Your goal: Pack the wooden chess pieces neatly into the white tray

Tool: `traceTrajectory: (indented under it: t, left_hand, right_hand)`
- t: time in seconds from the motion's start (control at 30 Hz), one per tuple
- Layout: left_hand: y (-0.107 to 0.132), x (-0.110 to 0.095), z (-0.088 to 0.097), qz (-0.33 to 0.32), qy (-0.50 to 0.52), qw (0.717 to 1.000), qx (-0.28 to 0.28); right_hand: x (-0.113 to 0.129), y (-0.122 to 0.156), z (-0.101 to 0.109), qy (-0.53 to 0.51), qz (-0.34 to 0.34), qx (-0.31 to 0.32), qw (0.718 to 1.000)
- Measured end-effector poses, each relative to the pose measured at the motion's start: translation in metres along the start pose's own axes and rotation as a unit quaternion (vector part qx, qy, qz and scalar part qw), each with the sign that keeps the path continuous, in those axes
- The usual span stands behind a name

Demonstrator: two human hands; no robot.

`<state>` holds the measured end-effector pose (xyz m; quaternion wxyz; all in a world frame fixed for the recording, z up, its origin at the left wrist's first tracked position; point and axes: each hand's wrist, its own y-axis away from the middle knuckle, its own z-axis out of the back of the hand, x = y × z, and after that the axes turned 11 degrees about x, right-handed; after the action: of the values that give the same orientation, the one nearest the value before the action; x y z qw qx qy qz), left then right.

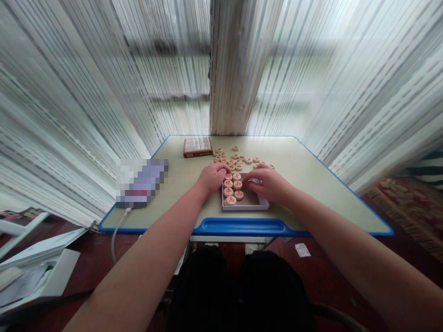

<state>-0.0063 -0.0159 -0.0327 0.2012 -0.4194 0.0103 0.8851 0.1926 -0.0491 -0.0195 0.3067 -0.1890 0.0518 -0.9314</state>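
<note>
A shallow cardboard box lies on the table in front of me. Inside, along its left part, Chinese chess pieces with red characters sit face up in two columns. My left hand grips the box at its upper left corner, fingers curled by the top piece. From the right, my right hand reaches over the box. Its thumb and fingers are bent but apart, with the tips close to the second column, and no piece shows between them. Just beyond the box, more loose chess pieces lie scattered, some partly behind my hands.
A brown patterned box lid stands at the back left of the table. To the left is a blurred-out device with a white cable. The blue table edge has a raised tray. Curtains hang behind.
</note>
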Motion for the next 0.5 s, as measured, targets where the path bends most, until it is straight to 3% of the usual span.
traceTrajectory:
  t: [0.13, 0.27, 0.5]
  left_hand:
    - [0.000, 0.001, 0.000, -0.007, 0.007, 1.000, 0.001]
    - [0.000, 0.000, 0.000, -0.007, 0.011, 1.000, -0.001]
    - [0.001, -0.003, 0.001, 0.004, 0.002, 1.000, 0.000]
  right_hand:
    - [0.010, 0.004, 0.007, -0.019, 0.066, -0.035, 0.997]
    - [0.022, 0.010, 0.014, -0.032, 0.148, -0.005, 0.988]
    - [0.022, 0.011, 0.017, 0.015, 0.124, 0.092, 0.988]
